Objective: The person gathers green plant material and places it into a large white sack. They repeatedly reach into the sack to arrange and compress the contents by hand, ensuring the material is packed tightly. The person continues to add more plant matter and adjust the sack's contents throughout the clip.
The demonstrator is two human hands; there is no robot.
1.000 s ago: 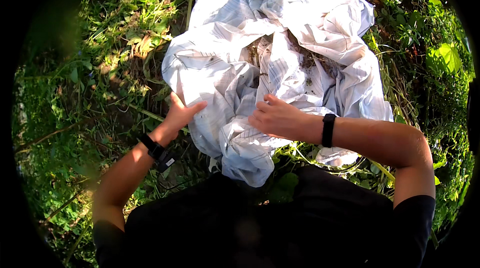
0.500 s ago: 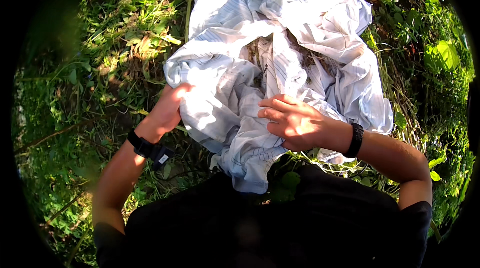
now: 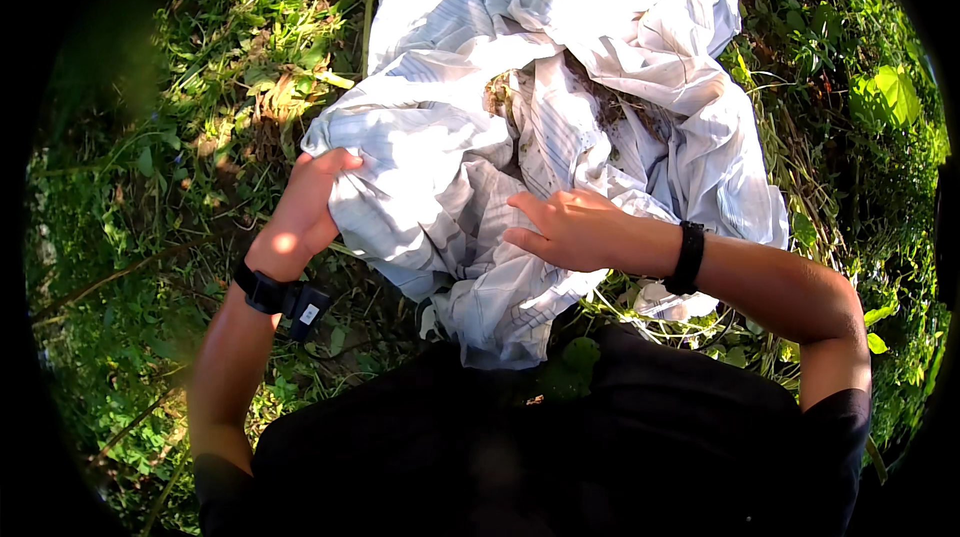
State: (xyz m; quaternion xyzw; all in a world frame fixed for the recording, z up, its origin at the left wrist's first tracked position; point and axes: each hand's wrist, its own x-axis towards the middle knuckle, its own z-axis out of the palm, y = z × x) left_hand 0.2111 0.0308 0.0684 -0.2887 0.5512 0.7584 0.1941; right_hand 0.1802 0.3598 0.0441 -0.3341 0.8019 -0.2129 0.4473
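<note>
A large, crumpled white cloth [image 3: 420,127] with thin bluish stripes lies in folds on the ground before me. Its left edge is in my left hand [image 3: 305,207], thumb on top and the other fingers hidden beneath the fabric. My right hand [image 3: 575,232] rests over the near middle folds. Its thumb and forefinger point left and stand apart; the remaining fingers are mostly out of sight. Dark specks and bits of dry plant matter [image 3: 625,117] lie in the hollow of the cloth, beyond my right hand.
Sunlit grass and low weeds [image 3: 240,67] surround the cloth. Dry stalks [image 3: 815,207] run along its right side, near broad green leaves [image 3: 890,97]. My dark-clothed legs [image 3: 420,437] are close to the cloth's near edge. A thin stem [image 3: 110,282] crosses the left side.
My left hand has moved left and slightly away from me, drawing the cloth's left edge outward. My right hand has turned, its thumb and forefinger now pointing left over the folds.
</note>
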